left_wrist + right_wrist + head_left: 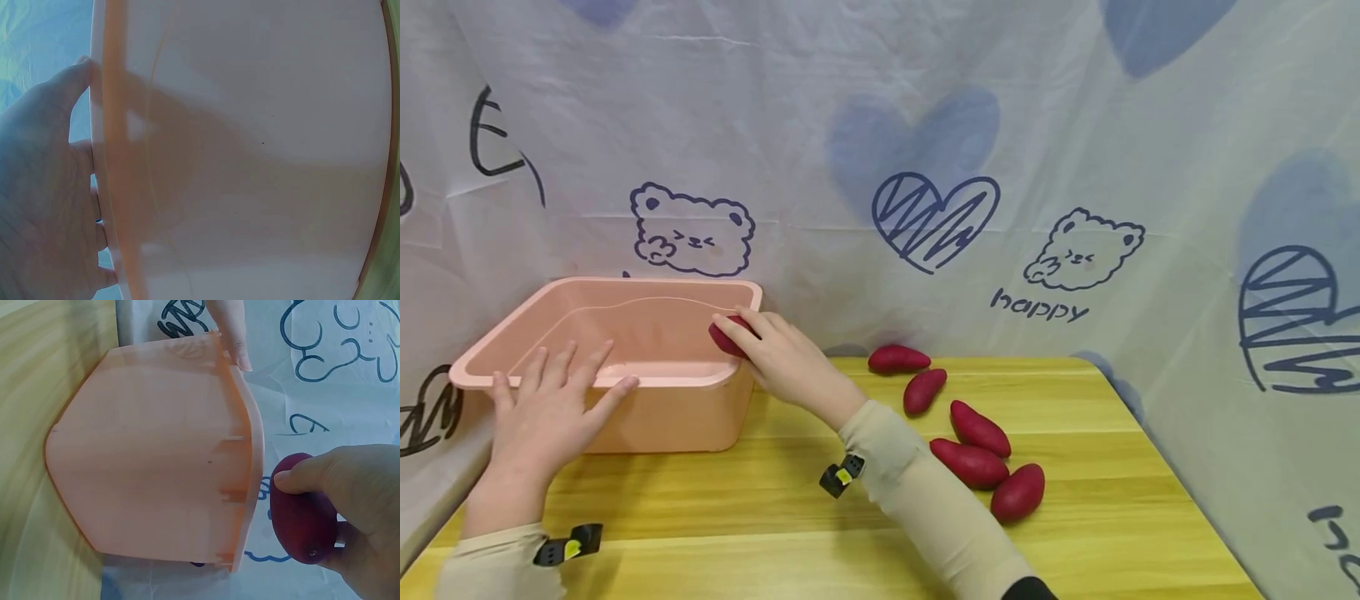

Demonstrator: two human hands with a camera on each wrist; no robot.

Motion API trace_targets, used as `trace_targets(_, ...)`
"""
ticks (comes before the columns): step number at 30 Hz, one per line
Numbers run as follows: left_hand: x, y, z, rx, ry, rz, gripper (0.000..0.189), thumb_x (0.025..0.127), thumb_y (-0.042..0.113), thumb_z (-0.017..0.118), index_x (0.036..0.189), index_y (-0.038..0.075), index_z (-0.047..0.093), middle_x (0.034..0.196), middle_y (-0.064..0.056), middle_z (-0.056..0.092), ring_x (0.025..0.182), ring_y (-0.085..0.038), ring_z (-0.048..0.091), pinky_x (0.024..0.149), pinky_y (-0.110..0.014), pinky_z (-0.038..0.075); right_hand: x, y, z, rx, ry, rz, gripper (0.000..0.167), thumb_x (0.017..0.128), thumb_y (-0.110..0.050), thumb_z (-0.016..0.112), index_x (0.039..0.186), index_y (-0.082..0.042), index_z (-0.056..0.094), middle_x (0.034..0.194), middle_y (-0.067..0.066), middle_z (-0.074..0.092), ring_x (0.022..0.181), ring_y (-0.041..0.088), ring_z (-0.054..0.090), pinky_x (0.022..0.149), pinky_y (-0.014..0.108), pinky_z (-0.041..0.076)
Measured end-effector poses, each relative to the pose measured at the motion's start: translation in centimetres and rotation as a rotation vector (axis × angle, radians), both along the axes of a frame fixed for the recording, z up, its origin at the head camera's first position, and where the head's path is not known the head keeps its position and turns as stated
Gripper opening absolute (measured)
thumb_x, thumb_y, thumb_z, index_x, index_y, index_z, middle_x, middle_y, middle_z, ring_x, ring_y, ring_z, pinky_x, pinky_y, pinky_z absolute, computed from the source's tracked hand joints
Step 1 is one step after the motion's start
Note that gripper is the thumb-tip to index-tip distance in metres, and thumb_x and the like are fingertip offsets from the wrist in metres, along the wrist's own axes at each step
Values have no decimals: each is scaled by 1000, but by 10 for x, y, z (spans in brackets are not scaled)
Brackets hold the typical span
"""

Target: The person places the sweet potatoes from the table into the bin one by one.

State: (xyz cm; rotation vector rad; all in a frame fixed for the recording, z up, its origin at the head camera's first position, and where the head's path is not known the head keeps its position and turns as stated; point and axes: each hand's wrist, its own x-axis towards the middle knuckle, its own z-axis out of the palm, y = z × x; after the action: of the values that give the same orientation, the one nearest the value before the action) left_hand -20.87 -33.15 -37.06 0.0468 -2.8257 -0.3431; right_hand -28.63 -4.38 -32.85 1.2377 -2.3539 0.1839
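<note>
A dark red sweet potato (pixel 727 337) is held between the thumb and fingers of my right hand (pixel 793 362), over the right end of a pink plastic basin (pixel 677 417). The right wrist view shows the same sweet potato (pixel 304 512) gripped just above the basin's rim. My left hand (pixel 550 408) lies at the basin's front rim with its fingers spread and fairly straight. From the left wrist, the hand (pixel 44 169) touches the rim with its fingertips over the edge. Several more sweet potatoes (pixel 970 464) lie on the table to the right of the basin.
The basin stands on a yellow wood-grain table (pixel 1120 500), near its back left. Behind and beside the table hangs a pale cloth (pixel 820 250) printed with hearts and bears. The front wall hides part of the basin's floor.
</note>
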Motion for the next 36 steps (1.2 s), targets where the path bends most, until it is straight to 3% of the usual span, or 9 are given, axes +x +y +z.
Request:
trace_targets(10,0,1,-1,-1,10,9,76,96,66,33,157,23,18,158,-30,14,145,-55,-1,106,-77,-14,-7,-19,15,16,29,12,57,96,-18,58,149,-18,38,148,8,45,126,23,53,104,31,49)
trace_targets(16,1,2,0,-5,14,11,76,96,66,33,157,23,18,157,-30,17,145,-54,0,107,-77,-14,-13,-33,16,37,2,9,61,96,-19,60,151,-19,35,151,8,42,135,22,48,111,31,43)
trace_targets(22,2,3,1,-4,22,13,74,96,66,34,156,23,22,156,-29,20,144,-55,6,107,-78,-11,-18,-45,15,43,3,3,60,97,-23,60,151,-19,35,151,7,43,130,25,52,110,32,45)
trace_targets(36,0,2,-1,-9,52,17,73,96,65,36,154,22,27,154,-30,26,142,-55,13,107,-78,-9,-27,-75,16,50,-28,-41,58,99,-27,56,152,-21,34,150,3,43,130,19,50,110,29,43)
